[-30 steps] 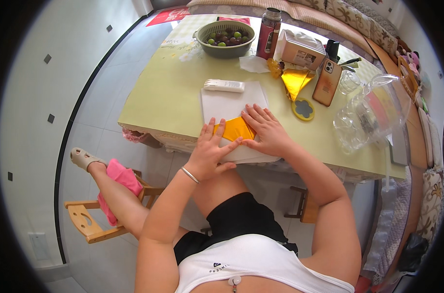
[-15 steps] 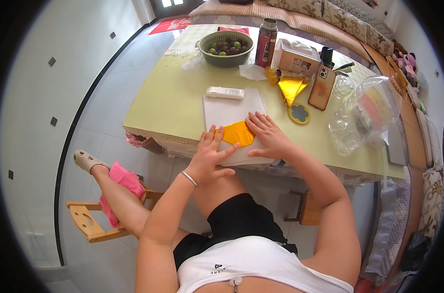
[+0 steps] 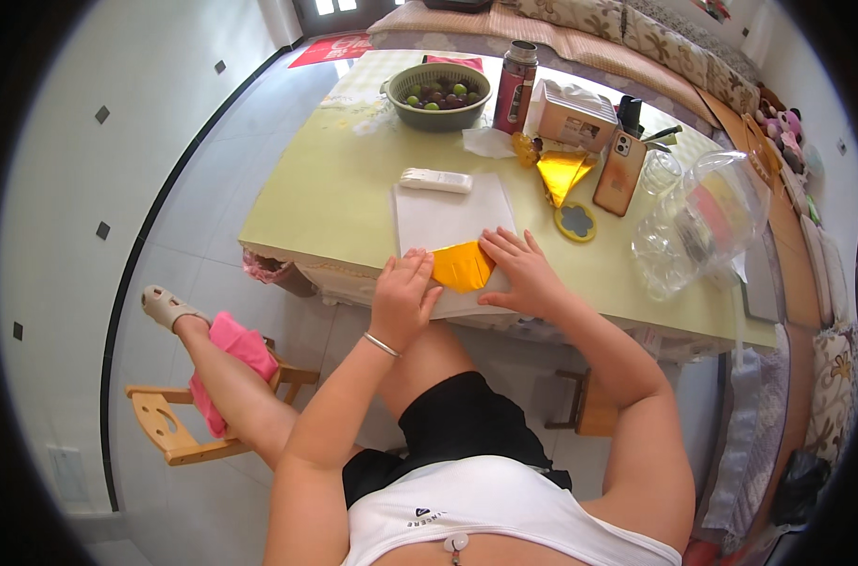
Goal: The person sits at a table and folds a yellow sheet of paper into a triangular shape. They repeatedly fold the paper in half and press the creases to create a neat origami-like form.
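Observation:
A folded piece of shiny gold paper (image 3: 464, 267) lies on white sheets (image 3: 457, 212) at the table's near edge. My left hand (image 3: 405, 291) rests over its left end, fingers stretched out and close together, with the thumb toward my body. On the other side, my right hand (image 3: 523, 274) lies flat with fingers spread, its fingertips touching the right end. Both palms hide the ends of the paper. At the top of the sheets sits a white oblong device (image 3: 435, 180). Farther right stands a folded gold paper shape (image 3: 566, 174) beside a small yellow-rimmed round item (image 3: 575, 222).
Across the table's far side are a green colander (image 3: 391, 90) of grapes, a dark red thermos (image 3: 515, 90), a tissue box (image 3: 572, 118) and an upright phone (image 3: 621, 174). Clear plastic packaging (image 3: 669, 231) lies at right. A wooden chair (image 3: 165, 429) stands at lower left.
My left hand's spread fingers have drawn together, and it has shifted slightly down over the gold paper's left side. The paper's visible part looks narrower. My right hand sits slightly lower.

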Demonstrator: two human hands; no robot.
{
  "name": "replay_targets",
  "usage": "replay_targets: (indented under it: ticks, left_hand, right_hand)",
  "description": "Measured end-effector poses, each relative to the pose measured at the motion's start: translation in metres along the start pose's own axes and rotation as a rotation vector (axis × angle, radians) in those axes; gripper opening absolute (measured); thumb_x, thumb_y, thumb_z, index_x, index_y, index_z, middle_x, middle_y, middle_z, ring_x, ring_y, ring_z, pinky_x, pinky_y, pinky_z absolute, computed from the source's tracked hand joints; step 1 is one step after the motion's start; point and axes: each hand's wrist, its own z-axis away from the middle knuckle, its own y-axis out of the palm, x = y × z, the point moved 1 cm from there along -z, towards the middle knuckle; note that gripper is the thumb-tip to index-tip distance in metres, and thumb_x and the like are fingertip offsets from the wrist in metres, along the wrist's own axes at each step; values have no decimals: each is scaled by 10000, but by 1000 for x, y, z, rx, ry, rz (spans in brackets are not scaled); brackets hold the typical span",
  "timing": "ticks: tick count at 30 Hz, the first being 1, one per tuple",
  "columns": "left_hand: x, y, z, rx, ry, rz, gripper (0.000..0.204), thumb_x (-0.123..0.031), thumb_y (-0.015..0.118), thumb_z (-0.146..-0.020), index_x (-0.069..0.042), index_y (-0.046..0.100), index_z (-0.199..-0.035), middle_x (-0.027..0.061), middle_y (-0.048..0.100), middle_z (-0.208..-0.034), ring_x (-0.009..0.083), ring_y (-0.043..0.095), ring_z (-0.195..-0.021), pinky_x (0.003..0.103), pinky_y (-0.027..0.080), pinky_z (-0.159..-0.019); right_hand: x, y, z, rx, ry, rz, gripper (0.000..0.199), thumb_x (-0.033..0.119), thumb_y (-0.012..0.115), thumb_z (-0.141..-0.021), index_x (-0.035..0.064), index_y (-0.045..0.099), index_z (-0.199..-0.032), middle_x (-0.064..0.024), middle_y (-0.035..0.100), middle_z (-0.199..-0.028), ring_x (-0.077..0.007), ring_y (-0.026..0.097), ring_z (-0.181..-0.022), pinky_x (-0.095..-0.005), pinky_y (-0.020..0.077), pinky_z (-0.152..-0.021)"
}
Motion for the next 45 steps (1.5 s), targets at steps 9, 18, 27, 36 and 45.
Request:
replay_targets:
  ticks: [9,18,27,36,45]
  left_hand:
    - [22,1,0,-263,-285,302,175,3,702,-852,1,683,-1025,90,708,-934,242,681,-896,390,532,-788]
    - [23,-26,2,-345,-877,1234,76,3,689,-926,-34,641,-972,72,709,-854,146,713,-702,261,607,-629]
    - [31,-35,17,-453,-873,1234,138,20,697,-917,-10,685,-1051,82,714,-866,172,714,-690,273,619,-647]
    - [33,-45,20,-418,-863,1233,111,50,718,-884,36,721,-994,118,743,-900,211,743,-730,289,633,-667]
    - [22,-35,9,-310,-1002,1195,78,17,710,-897,5,698,-973,105,735,-873,204,737,-699,286,608,-608]
  right_hand:
    - [3,16,6,-405,58,-371,220,35,715,-878,8,665,-1091,-47,718,-980,-208,670,-906,-403,533,-869]
    - [31,15,-11,-582,236,-1282,104,-36,686,-932,-5,615,-1002,-35,657,-856,-96,645,-667,-216,542,-620]
    - [40,19,-15,-535,183,-1284,142,16,636,-984,-39,660,-1113,-91,711,-941,-150,723,-783,-257,601,-699]
    - [35,-7,-18,-179,471,-1325,93,45,659,-971,-27,682,-1026,-72,701,-844,-124,692,-647,-228,560,-574]
    - [21,-13,-17,-245,409,-1286,87,87,672,-969,2,671,-987,-54,695,-797,-95,649,-603,-198,457,-497]
